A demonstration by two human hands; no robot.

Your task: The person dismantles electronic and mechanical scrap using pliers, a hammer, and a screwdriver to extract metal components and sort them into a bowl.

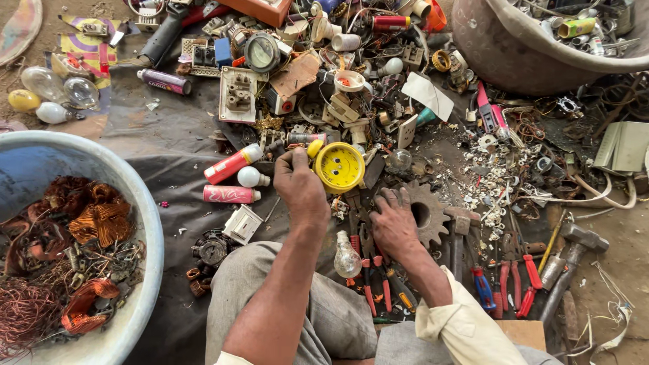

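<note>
Overhead, head view: left hand [299, 184] pinches the rim of a round yellow dial casing [339, 167], lifted just above the dark ground sheet [169, 155]. Right hand [394, 223] lies flat and released, palm down, on a rusty gear wheel [424, 211]. Judgement: casing is best kept steady at its edge, clear of the scrap beside it. Containers: pale blue basin [145, 230], left, holds copper wire coils [101, 223] and tangles; brown tub [500, 47], upper right, holds mixed small parts.
</note>
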